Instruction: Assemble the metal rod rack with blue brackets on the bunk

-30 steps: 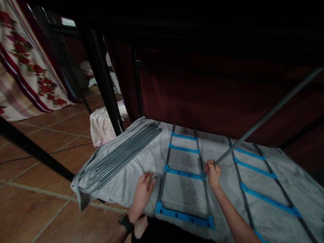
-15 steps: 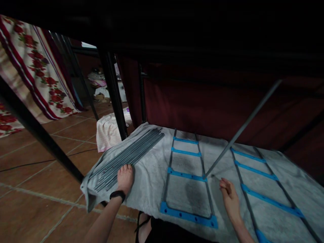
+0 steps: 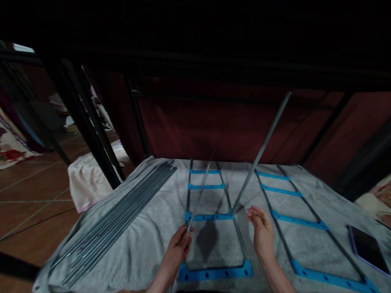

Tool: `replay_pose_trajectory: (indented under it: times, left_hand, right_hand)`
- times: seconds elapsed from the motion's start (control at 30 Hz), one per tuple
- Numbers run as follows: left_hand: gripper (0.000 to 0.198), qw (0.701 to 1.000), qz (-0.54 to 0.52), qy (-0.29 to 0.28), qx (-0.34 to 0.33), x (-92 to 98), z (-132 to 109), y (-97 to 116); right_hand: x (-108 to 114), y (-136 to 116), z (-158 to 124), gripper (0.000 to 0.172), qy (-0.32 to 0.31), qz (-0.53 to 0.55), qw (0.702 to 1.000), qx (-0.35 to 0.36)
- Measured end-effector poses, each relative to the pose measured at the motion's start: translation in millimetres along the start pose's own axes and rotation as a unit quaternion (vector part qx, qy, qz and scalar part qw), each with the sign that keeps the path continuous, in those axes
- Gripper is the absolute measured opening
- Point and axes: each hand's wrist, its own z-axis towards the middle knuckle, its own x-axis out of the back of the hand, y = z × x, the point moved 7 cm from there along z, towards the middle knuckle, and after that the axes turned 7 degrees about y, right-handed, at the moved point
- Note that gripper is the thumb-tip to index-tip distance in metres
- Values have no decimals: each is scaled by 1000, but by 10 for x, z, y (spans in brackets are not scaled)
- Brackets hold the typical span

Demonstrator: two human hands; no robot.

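My left hand (image 3: 175, 253) is closed around a thin grey metal tube (image 3: 200, 191), which slants up and away over the nearer-left rack frame. That frame has blue plastic crossbars (image 3: 216, 274) joined by grey side tubes (image 3: 240, 240) and lies flat on the cloth. Another tube (image 3: 263, 148) stands tilted from the right end of its middle blue crossbar (image 3: 210, 217). Just right of that tube's foot, my right hand (image 3: 263, 236) hovers open with slightly bent fingers, holding nothing. A second similar frame with blue crossbars (image 3: 299, 220) lies to the right.
A pile of grey tubes (image 3: 122, 221) lies on the left of the grey cloth (image 3: 146, 244). On the right is a phone (image 3: 368, 249). Black metal posts (image 3: 77, 118) stand at the left, and a dark structure hangs low overhead. A maroon curtain (image 3: 207, 122) closes the back.
My left hand has left the pile and moved right, now carrying a tube. My right hand stays beside the tilted tube. The view has turned right, bringing the phone into sight.
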Motion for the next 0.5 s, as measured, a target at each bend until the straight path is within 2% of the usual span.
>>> replay_pose_trajectory:
  times: [0.07, 0.1, 0.13, 0.2, 0.3, 0.37, 0.43, 0.5]
  left_hand:
    - [48, 998, -14, -61, -1, -398, 64, 129]
    - [44, 998, -4, -65, -24, -533, 138, 232]
    - [37, 997, 15, -58, -57, -642, 230, 351]
    - [25, 987, 73, -45, -136, -849, 418, 599]
    - [21, 966, 149, -58, -202, -1223, 626, 865]
    - [23, 957, 176, -75, -217, -1474, 696, 976]
    - [28, 953, 174, -85, -232, -1641, 729, 1066]
    - [34, 955, 148, -76, -246, -1638, 760, 1122]
  right_hand:
    - [12, -8, 392, 22, 40, 65, 997, -18]
    - [-31, 5, 579, 24, 33, 85, 995, -35]
    - [-111, 27, 744, 25, 8, 94, 994, -59]
    - [-370, 91, 960, 27, -86, 95, 985, -119]
    - [-826, 222, 963, 27, -233, 97, 942, -221]
    - [-1083, 307, 861, 26, -290, 108, 911, -272]
    - [-1270, 357, 826, 23, -300, 131, 899, -290]
    - [-1362, 353, 945, 24, -260, 163, 911, -275]
